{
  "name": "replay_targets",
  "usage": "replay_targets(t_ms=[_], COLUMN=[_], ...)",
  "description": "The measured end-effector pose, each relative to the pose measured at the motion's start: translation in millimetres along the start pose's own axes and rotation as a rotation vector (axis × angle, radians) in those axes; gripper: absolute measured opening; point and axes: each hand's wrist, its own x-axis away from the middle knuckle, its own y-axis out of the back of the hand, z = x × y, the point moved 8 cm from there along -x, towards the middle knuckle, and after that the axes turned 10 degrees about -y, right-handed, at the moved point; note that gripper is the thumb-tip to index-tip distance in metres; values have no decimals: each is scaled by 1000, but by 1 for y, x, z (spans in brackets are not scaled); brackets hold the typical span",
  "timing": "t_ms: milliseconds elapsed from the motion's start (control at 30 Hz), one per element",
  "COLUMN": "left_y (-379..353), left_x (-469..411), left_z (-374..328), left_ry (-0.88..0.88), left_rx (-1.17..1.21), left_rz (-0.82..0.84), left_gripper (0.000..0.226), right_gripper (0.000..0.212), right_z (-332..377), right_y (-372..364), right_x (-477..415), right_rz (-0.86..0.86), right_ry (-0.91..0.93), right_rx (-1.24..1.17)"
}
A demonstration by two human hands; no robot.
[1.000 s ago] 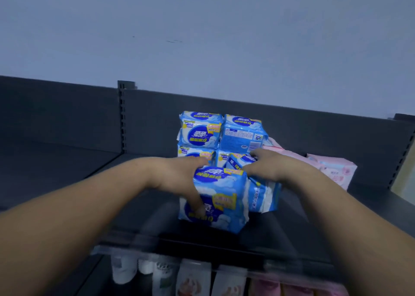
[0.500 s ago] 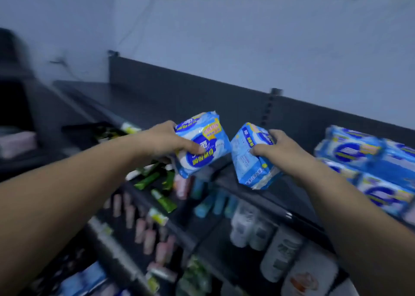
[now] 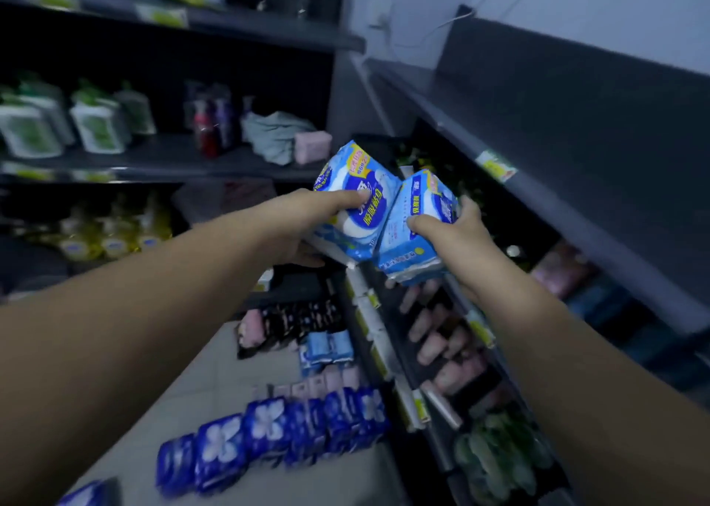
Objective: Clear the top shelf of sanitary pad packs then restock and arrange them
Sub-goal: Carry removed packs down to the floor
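Observation:
I hold two light-blue sanitary pad packs in the air, side by side and touching, left of the dark top shelf (image 3: pixel 480 121). My left hand (image 3: pixel 307 225) grips the left pack (image 3: pixel 355 198) with the thumb across its front. My right hand (image 3: pixel 457 232) grips the right pack (image 3: pixel 413 236) from its right side. The stretch of top shelf in view is bare. On the floor below lie rows of packs: dark-blue flower-print ones (image 3: pixel 276 436), light-blue ones (image 3: pixel 326 348), and pink ones (image 3: pixel 326 382).
The lower shelves on the right carry pink tubes (image 3: pixel 442 344), green items (image 3: pixel 499 455) and yellow price tags (image 3: pixel 495 165). A second shelving unit at left holds white-green pouches (image 3: pixel 96 125), bottles (image 3: pixel 211 129), a grey cloth (image 3: pixel 276 132) and yellow bottles (image 3: pixel 111 229).
Both hands lifted one blue pack each off the stack on the top shelf. The view then swung left and down, away from the stack, toward the floor piles.

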Motion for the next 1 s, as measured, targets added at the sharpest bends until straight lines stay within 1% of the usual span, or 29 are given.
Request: replay_targets(t_ms=[67, 100, 133, 167, 200, 233, 267, 367, 400, 433, 467, 533, 567, 633, 667, 700, 733, 767, 800, 867, 900, 933, 1000], left_y=[21, 30, 35, 40, 42, 44, 45, 52, 53, 57, 58, 61, 65, 72, 77, 83, 90, 97, 103, 115, 121, 127, 133], left_x=[-4, -9, -12, -18, -22, -31, -40, -75, -85, -101, -113, -138, -151, -171, -180, -190, -199, -207, -214, -230, -240, -249, -268], left_z=[17, 27, 35, 46, 53, 64, 74, 109, 120, 136, 150, 184, 205, 245, 267, 291, 314, 339, 365, 421, 453, 484, 541], left_ry=[41, 62, 85, 100, 117, 131, 153, 217, 238, 249, 262, 288, 308, 354, 373, 384, 395, 407, 419, 450, 468, 479, 507], left_rx=[-29, -38, -26, 10, 64, 91, 104, 95, 85, 67, 58, 61, 66, 73, 71, 68, 61, 45, 27, -65, -116, -167, -267], left_rz=[-28, -43, -65, -75, -91, -99, -112, -187, -228, -263, -289, -334, -355, -403, -434, -459, -487, -518, -553, -602, -621, -627, -629], left_gripper=[45, 39, 31, 24, 21, 26, 33, 38, 40, 43, 42, 35, 38, 54, 58, 56, 52, 51, 57, 82, 89, 92, 89], right_gripper=[63, 59, 58, 63, 72, 77, 76, 51, 50, 54, 59, 59, 57, 56, 55, 55, 58, 64, 77, 96, 100, 100, 99], right_z=[-10, -16, -22, -26, -32, -37, -44, -67, -77, -88, -103, -134, -150, -179, -196, -213, -230, -251, -276, -327, -350, -371, -418], right_y=[-35, -49, -62, -74, -85, -94, -100, -121, -130, -139, -153, -179, -193, -220, -235, -253, -270, -289, -310, -350, -368, -385, -420], right_x=[-14, -22, -31, -38, -47, -58, -71, -109, -124, -139, -154, -181, -194, -215, -225, -233, -240, -248, -258, -273, -279, -285, -299], right_rz=[87, 120, 148, 175, 190, 205, 218, 292, 307, 328, 358, 391, 397, 393, 393, 391, 386, 377, 367, 359, 352, 339, 333], right_ry=[-41, -59, -73, -77, -71, -63, -61, -71, -71, -72, -83, -128, -140, -153, -160, -167, -175, -182, -194, -212, -217, -220, -217], right_rx=[5, 19, 39, 52, 67, 85, 94, 113, 130, 137, 139, 158, 166, 193, 210, 226, 236, 249, 266, 308, 337, 367, 418])
